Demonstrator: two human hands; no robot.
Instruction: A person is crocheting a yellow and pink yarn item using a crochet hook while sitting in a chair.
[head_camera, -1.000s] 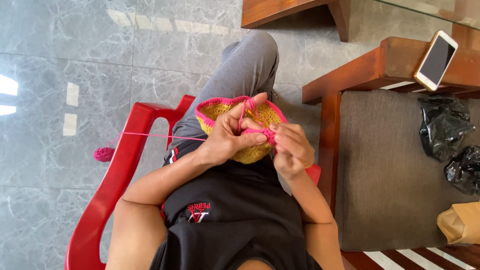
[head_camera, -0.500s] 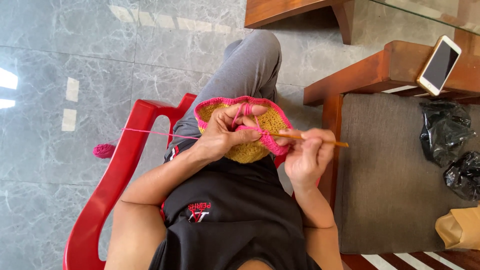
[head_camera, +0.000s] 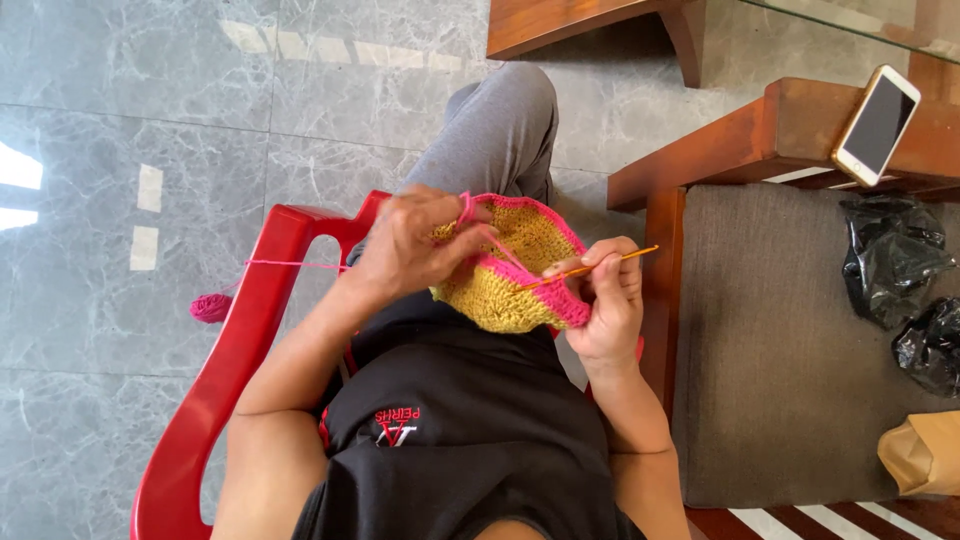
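Observation:
A round yellow crochet piece (head_camera: 505, 278) with a pink border rests over my lap. My left hand (head_camera: 405, 243) grips its upper left edge, and pink yarn runs over its fingers. My right hand (head_camera: 608, 295) holds a thin orange crochet hook (head_camera: 590, 268) whose tip is in the pink edge at the piece's right side. The pink yarn (head_camera: 290, 264) stretches left across the red chair arm to a small pink yarn ball (head_camera: 211, 307) on the floor.
I sit in a red plastic chair (head_camera: 235, 350) on a grey marble floor. To my right stands a wooden seat with a grey cushion (head_camera: 770, 350), two black plastic bags (head_camera: 890, 255), a brown paper bag (head_camera: 925, 450) and a phone (head_camera: 878, 124) on its armrest.
My right hand has drawn the hook out to the right of the piece, then settled lower beside it. My left hand has lifted the piece's edge with the yarn over its fingers.

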